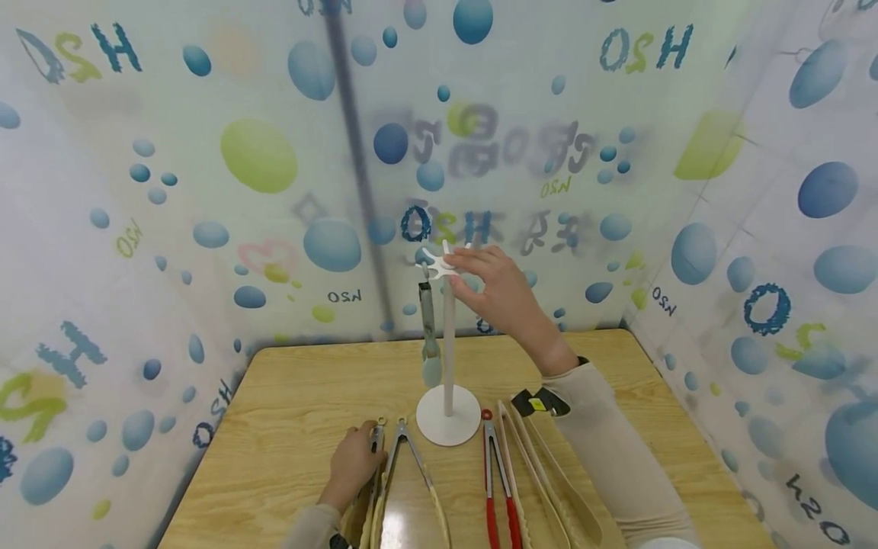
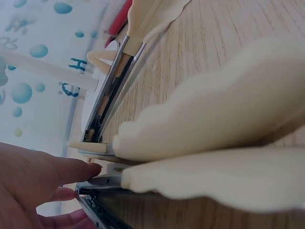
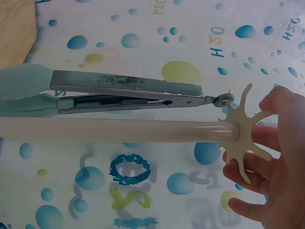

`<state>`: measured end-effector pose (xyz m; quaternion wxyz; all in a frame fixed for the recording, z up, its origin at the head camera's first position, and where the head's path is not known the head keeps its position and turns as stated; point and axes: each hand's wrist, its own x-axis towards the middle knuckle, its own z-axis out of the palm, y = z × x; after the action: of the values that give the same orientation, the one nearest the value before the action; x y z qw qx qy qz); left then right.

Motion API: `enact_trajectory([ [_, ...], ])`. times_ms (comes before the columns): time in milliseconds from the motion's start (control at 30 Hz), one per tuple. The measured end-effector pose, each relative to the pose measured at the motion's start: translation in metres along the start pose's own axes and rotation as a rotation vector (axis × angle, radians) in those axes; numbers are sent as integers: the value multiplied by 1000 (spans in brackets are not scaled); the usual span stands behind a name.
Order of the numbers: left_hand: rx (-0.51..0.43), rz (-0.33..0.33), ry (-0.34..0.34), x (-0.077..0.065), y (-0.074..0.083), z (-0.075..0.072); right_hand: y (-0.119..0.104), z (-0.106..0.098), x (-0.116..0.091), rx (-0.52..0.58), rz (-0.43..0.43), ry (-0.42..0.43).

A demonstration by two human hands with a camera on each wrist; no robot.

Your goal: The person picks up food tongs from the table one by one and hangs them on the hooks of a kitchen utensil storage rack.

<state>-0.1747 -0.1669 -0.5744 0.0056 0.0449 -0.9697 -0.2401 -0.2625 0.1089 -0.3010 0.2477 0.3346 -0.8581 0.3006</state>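
Observation:
A white stand (image 1: 449, 343) with a round base and hooked arms on top stands upright on the table. My right hand (image 1: 504, 293) holds its hooked top (image 3: 245, 133), thumb and fingers around the arms. From one hook hangs a pair of tongs with pale green heads (image 3: 124, 83), by its ring, heads down beside the pole. At the front left, my left hand (image 1: 357, 463) grips the ring end of a pair of tongs with cream scalloped heads (image 2: 214, 181), lying on the table. The thumb presses its metal handle in the left wrist view; other fingers are partly hidden.
Spread tongs with cream heads (image 1: 402, 428) lie just right of my left hand. Red-handled tongs (image 1: 490, 457) and several long beige tongs pieces (image 1: 542, 465) lie right of the stand's base. A patterned curtain (image 1: 329, 305) hangs behind the wooden table (image 1: 295, 381).

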Motion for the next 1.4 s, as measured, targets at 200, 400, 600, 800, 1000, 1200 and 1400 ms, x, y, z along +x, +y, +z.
enact_trajectory([
  [200,-14,21,20,-1,0,2,-1,-1,0,2,1,-6],
  [400,-58,56,80,3,-2,0,-1,-1,1,-4,0,-11],
  [600,-82,116,155,12,-1,-9,-1,-2,1,-18,7,-22],
  [800,-117,122,194,19,5,-23,0,-2,1,-26,13,-37],
  [1000,-121,199,321,29,14,-40,0,-4,2,-27,16,-54],
  [1200,-145,308,463,40,28,-60,-1,-6,2,-30,22,-74],
  [1400,-209,379,516,47,45,-77,-2,-9,2,-13,53,-116],
])
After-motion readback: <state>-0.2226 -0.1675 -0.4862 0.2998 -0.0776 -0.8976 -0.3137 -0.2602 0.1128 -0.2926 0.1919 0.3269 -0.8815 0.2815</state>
